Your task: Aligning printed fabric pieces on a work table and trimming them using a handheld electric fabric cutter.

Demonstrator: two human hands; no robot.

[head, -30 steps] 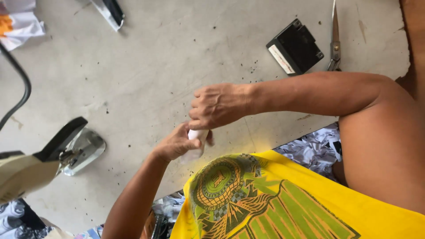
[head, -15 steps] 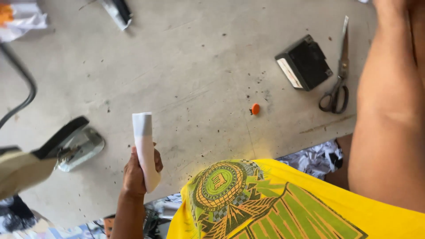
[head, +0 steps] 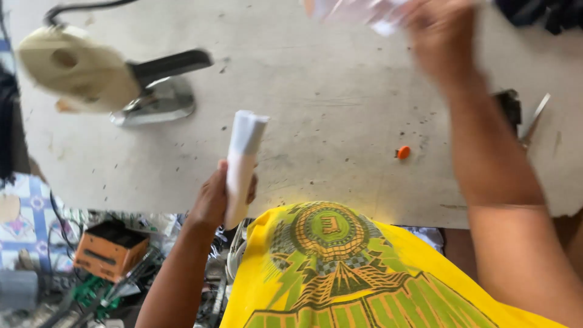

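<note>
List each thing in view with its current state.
left hand: closed around the white tube
white tube: held upright over the table edge
right hand: blurred, reaching to the table's far side
orange cap: loose on the table
scissors: flat, mostly hidden by the arm

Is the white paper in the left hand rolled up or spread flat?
Rolled up. The paper forms a narrow tube with its open end pointing up over the table, and the left hand grips its lower part.

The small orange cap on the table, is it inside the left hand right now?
No, the small orange cap lies alone on the bare table, while the left hand grips a white tube apart from it.
</note>
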